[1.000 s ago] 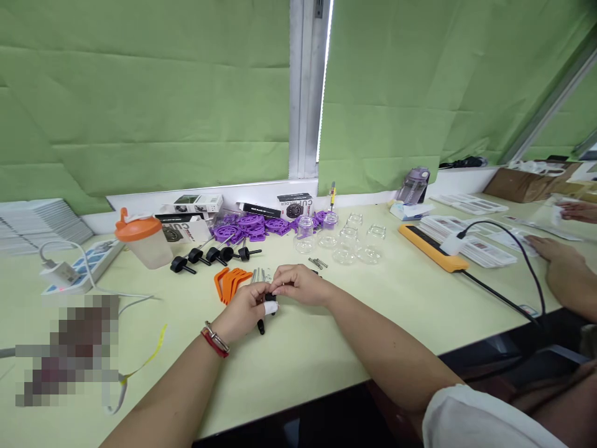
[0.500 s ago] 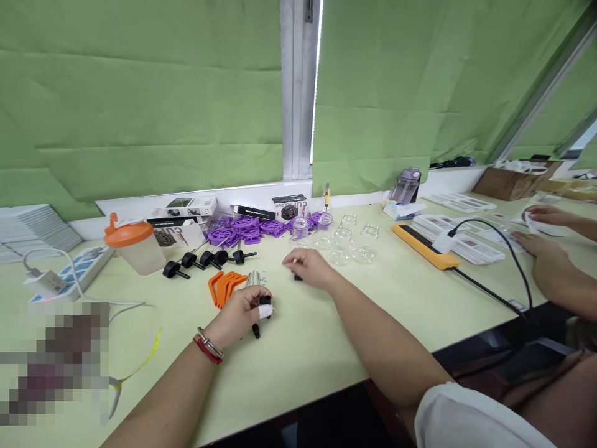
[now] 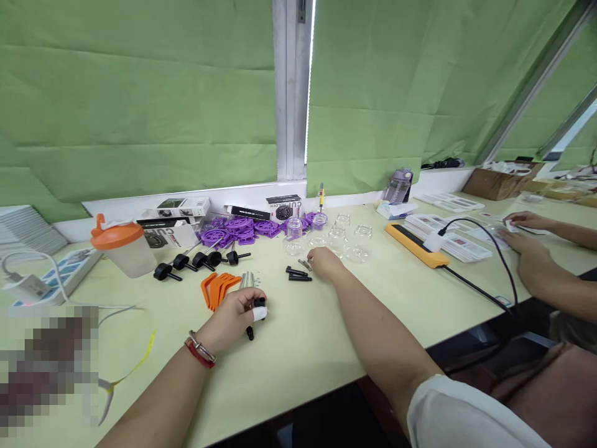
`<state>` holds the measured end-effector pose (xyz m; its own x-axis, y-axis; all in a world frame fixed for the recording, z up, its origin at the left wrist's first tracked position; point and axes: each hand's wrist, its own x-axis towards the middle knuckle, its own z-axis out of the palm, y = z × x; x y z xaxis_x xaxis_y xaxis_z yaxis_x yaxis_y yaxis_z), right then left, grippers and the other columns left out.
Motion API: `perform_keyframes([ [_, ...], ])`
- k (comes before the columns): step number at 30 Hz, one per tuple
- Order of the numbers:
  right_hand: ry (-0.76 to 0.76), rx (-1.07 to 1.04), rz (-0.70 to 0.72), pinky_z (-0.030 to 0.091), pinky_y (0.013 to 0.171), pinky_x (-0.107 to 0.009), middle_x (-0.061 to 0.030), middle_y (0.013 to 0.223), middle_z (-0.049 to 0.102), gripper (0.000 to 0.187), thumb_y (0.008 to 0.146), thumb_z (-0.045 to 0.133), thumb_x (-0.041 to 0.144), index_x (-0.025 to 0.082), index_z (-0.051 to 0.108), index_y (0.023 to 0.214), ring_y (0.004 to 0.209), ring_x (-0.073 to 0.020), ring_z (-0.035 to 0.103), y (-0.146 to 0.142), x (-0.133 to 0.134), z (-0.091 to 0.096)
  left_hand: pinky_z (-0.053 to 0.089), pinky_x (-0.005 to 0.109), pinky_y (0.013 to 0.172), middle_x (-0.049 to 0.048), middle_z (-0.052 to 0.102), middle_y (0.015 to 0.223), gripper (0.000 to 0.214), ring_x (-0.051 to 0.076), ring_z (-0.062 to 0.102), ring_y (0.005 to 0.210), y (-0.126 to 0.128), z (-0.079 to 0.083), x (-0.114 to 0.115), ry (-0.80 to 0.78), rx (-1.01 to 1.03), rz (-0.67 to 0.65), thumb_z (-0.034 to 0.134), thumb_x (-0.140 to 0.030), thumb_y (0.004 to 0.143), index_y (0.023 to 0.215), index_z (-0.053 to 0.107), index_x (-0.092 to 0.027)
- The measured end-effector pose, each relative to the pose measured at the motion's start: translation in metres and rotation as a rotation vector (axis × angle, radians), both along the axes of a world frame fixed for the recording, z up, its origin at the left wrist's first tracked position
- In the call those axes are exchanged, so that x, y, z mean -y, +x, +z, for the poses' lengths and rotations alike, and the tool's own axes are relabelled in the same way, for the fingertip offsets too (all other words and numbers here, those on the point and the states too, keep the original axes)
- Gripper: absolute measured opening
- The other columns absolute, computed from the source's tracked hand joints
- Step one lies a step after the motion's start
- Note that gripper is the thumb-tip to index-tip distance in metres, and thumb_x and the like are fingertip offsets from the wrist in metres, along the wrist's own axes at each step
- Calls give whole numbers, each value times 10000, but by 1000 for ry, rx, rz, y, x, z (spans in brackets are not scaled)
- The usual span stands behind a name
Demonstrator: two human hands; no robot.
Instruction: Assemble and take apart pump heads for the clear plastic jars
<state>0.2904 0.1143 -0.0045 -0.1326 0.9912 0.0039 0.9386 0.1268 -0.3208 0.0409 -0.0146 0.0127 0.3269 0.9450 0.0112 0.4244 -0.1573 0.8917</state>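
Note:
My left hand [image 3: 232, 314] rests on the pale green table [image 3: 298, 348], fingers curled round a small black knob part [image 3: 254, 313] whose stem points toward me. One finger wears a white cover. My right hand [image 3: 325, 264] reaches forward, fingers bent down onto small metal springs [image 3: 305, 264] beside short black rods [image 3: 298, 274]. Whether it has picked one up is hidden. Orange plastic pieces [image 3: 215, 287] and thin metal pins [image 3: 247, 280] lie just beyond my left hand.
Black knobs [image 3: 196, 262], purple plastic parts [image 3: 237, 229], small clear jars [image 3: 342, 239], product boxes [image 3: 175, 219] and an orange-lidded shaker [image 3: 120, 246] line the back. A yellow power strip [image 3: 413, 244] with a black cable runs right. Another person's hands [image 3: 525, 246] work at far right.
My right hand left my left hand and reached forward and right to the springs near the jars. My left hand stayed put with the black knob part.

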Motion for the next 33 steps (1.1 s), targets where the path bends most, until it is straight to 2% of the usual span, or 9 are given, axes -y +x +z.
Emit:
perform_keyframes([
  [6, 47, -43, -6, 410, 709, -246, -111, 1162, 620, 439, 776, 537, 93, 205, 606, 1196, 965, -214, 588, -1, 4, 9, 365, 217, 540, -27, 513, 669, 181, 97, 438, 585, 2, 4, 1, -14, 3, 10, 617, -312, 699, 796, 564, -169],
  [9, 153, -200, 40, 417, 721, -246, -101, 1108, 623, 409, 812, 472, 113, 192, 600, 1192, 882, -177, 585, -9, 12, 15, 368, 221, 546, -25, 514, 663, 191, 101, 442, 587, 3, 5, 2, -20, 1, 14, 619, -324, 703, 802, 570, -168],
  [12, 177, -562, 193, 418, 629, -228, -52, 925, 622, 335, 827, 463, 173, 176, 607, 1130, 649, -108, 526, -29, 26, 17, 372, 222, 551, -28, 507, 669, 201, 100, 441, 583, 1, 2, 1, -7, 2, 0, 621, -332, 713, 820, 572, -169],
  [15, 13, -889, 407, 376, 518, -201, -12, 863, 578, 286, 816, 503, 222, 175, 583, 1086, 510, -56, 411, -53, 47, 16, 368, 221, 548, -31, 496, 671, 195, 98, 434, 578, -2, -4, -1, 12, 0, -18, 618, -328, 728, 834, 570, -171],
  [18, -142, -1032, 612, 370, 524, -192, 9, 795, 553, 237, 781, 572, 218, 172, 592, 1013, 526, -49, 413, -72, 67, 17, 363, 220, 551, -32, 479, 669, 175, 96, 422, 583, -5, -8, -3, 33, 4, -37, 613, -304, 742, 836, 567, -164],
  [21, -210, -1066, 677, 348, 511, -193, 35, 694, 519, 223, 751, 620, 214, 155, 607, 965, 517, -52, 401, -80, 78, 20, 360, 220, 564, -29, 465, 676, 133, 96, 412, 602, -6, -12, -5, 78, 15, -62, 606, -267, 751, 816, 568, -157],
  [27, -192, -1004, 680, 312, 491, -197, 65, 560, 467, 197, 728, 664, 221, 144, 650, 909, 485, -56, 361, -76, 78, 21, 367, 231, 587, -22, 464, 691, 148, 104, 418, 627, -5, -11, -5, 86, 18, -49, 609, -274, 756, 826, 582, -146],
  [30, -162, -973, 735, 352, 513, -203, 16, 673, 566, 163, 716, 682, 224, 151, 683, 862, 533, -66, 424, -75, 76, 19, 361, 230, 580, -24, 452, 688, 171, 104, 407, 624, -5, -11, -5, 79, 15, -40, 612, -292, 757, 833, 584, -141],
  [33, -126, -963, 809, 425, 598, -229, -35, 832, 620, 145, 722, 684, 222, 161, 714, 850, 660, -101, 534, -74, 74, 18, 351, 226, 569, -29, 439, 682, 164, 101, 393, 618, -5, -12, -5, 92, -1, -42, 610, -288, 760, 827, 580, -141],
])
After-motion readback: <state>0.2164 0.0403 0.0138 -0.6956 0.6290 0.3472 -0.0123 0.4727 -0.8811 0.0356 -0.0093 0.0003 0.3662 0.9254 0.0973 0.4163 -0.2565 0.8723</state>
